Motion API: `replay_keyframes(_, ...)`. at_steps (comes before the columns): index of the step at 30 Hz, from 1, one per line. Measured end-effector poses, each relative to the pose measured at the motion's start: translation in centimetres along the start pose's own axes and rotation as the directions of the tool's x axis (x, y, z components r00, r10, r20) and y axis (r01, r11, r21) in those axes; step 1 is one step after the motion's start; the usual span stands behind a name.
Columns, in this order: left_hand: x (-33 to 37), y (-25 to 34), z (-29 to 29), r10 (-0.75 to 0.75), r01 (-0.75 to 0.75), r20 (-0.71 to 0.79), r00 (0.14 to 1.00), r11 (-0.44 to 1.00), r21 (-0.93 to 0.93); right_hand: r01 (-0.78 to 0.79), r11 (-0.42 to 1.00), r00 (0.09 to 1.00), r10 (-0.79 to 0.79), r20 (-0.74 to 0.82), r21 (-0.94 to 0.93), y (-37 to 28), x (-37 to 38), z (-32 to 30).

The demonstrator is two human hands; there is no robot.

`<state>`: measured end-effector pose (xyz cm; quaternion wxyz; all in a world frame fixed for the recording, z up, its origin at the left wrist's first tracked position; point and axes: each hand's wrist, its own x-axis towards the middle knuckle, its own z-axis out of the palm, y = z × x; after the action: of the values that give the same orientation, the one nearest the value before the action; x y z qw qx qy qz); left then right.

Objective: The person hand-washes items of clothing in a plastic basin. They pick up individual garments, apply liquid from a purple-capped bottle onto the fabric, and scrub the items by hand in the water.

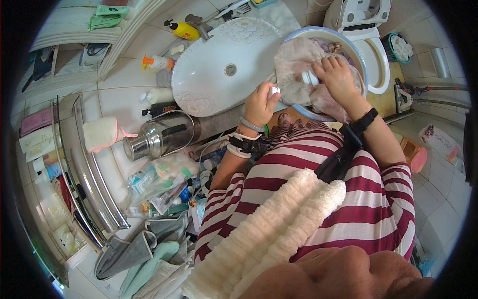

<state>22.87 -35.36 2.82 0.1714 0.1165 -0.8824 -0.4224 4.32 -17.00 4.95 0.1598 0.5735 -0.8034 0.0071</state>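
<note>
My left hand (260, 105) is closed, with thumb and fingers pinching a small white cap-like piece (274, 90) beside the sink's right edge. To its right, my right hand (337, 79) curls over a small white cylindrical container (309, 76), partly hidden by the fingers. This container is above a pale pinkish cloth (293, 59) heaped in a round, blue-rimmed basin (365, 72). Other crumpled garments (334, 48) show at the basin's far side.
An oval white sink (209, 70) lies left of the basin. Behind it stand a yellow pump bottle (185, 31) and a faucet (203, 29). A toilet (374, 60) is at the far right. A steel canister (164, 134) and metal towel rails (99, 169) occupy the left.
</note>
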Motion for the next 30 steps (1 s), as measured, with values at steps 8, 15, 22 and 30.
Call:
replay_keyframes(8, 0.2, -0.1, 0.1, -0.042, 0.041, 0.015, 0.999, 0.998, 0.055, -0.042, 0.999, 0.999, 0.043, -0.014, 0.028, 0.1, -0.1, -0.1)
replay_keyframes(15, 0.9, 0.3, 0.2, -0.053, 0.052, 0.018, 0.998, 0.999, 0.016, -0.18, 0.965, 0.983, 0.184, -0.006, 0.189, 0.5, -1.2, 1.0)
replay_keyframes(22, 2.7, 1.4, 1.5, -0.033, 0.036, 0.024, 0.999, 0.99, -0.136, -0.37, 0.781, 0.925, 0.358, 0.124, 0.503, 0.3, -1.1, -0.1)
replay_keyframes(30, 5.1, 4.1, 3.3, 0.121, -0.119, 0.021, 0.992, 0.991, -0.064, -0.239, 0.575, 0.943, 0.328, 0.047, 0.783, -2.2, -0.7, -1.8)
